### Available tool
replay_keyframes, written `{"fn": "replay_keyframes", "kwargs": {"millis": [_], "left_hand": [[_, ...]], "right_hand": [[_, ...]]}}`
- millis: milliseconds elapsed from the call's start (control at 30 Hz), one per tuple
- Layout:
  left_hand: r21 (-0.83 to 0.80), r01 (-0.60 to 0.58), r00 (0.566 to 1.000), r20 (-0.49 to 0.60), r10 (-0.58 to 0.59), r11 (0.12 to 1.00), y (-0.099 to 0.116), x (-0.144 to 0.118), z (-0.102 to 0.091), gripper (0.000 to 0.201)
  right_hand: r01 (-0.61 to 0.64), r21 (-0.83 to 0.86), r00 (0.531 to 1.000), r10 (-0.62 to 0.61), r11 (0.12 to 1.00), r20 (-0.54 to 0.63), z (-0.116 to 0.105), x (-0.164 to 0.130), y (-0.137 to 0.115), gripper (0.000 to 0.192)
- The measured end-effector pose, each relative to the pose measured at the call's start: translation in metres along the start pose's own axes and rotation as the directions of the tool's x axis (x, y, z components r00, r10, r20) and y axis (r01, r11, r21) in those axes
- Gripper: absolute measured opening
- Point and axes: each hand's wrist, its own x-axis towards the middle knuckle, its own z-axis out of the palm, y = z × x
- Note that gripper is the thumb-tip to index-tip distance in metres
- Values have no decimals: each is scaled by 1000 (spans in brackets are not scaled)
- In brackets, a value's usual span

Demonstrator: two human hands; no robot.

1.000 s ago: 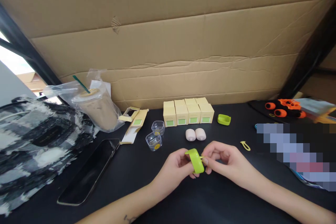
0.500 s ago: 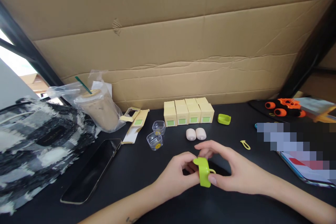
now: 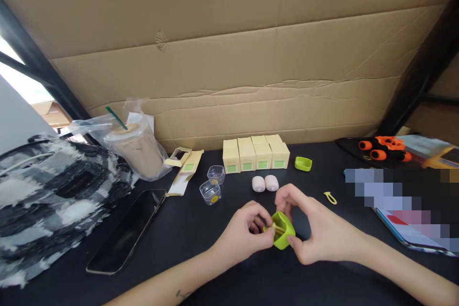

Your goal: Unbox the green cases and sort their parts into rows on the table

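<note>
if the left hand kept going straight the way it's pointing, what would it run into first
The left hand points rightward, toward the right hand. It already grips the green case between them, so that comes first, then the right hand's fingers behind it. Depth is hard to judge.

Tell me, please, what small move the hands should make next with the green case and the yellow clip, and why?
Probably press the yellow clip fully down into the green case. The left hand pinches the clip at the case's open mouth, where it lies across the opening rather than inside, while the right hand cups the case from the far side and steadies it above the black table.
</note>
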Motion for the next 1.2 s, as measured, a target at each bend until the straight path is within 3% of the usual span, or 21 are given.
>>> {"fn": "replay_keyframes", "kwargs": {"millis": [100, 267, 367, 467, 500, 567, 633, 667, 733, 867, 1067, 1200], "left_hand": [[32, -6, 1000, -21, 6, 999, 0, 0, 1, 8], [-141, 120, 992, -28, -125, 983, -3, 4, -2, 14], [-84, 131, 991, -18, -133, 988, -2, 6, -4, 15], [177, 55, 998, -24, -52, 983, 4, 7, -6, 14], [330, 19, 1000, -28, -10, 944, 7, 7, -6, 13], [619, -69, 997, 7, 82, 783, 13, 10, -5, 13], [767, -161, 986, 93, 141, 621, 19, 17, 0, 13], [794, -200, 979, 135, 154, 574, 22, 22, 5, 14], [813, -249, 968, 192, 160, 526, 28, 36, 18, 16], [847, -347, 938, 304, 169, 404, 35, 64, 50, 22], [862, -423, 906, 395, 152, 279, 34, 87, 84, 28], [875, -415, 909, 395, 130, 247, 33, 95, 90, 30]], "right_hand": [[-10, -178, 999, 16, 984, 35, 2, 0, -4, 37], [101, -383, 995, -94, 918, 39, -10, 1, -1, 41], [97, -380, 986, -142, 920, -91, -37, 3, 4, 32], [-23, -361, 952, -90, 932, -293, -69, 4, 13, 10], [-60, -358, 929, -79, 932, -361, -79, 4, 17, 11], [-140, -385, 892, -53, 912, -448, -98, 3, 27, 21], [-271, -482, 892, 29, 833, -450, -115, 3, 39, 30], [-364, -557, 893, 109, 747, -437, -123, 4, 46, 33], [-431, -609, 888, 191, 666, -419, -135, 6, 59, 31], [-444, -688, 896, 290, 574, -336, -146, 12, 83, 17], [-392, -746, 912, 338, 539, -235, -140, 16, 111, 22], [-367, -722, 930, 210, 587, -302, -131, 18, 123, 21]]}}
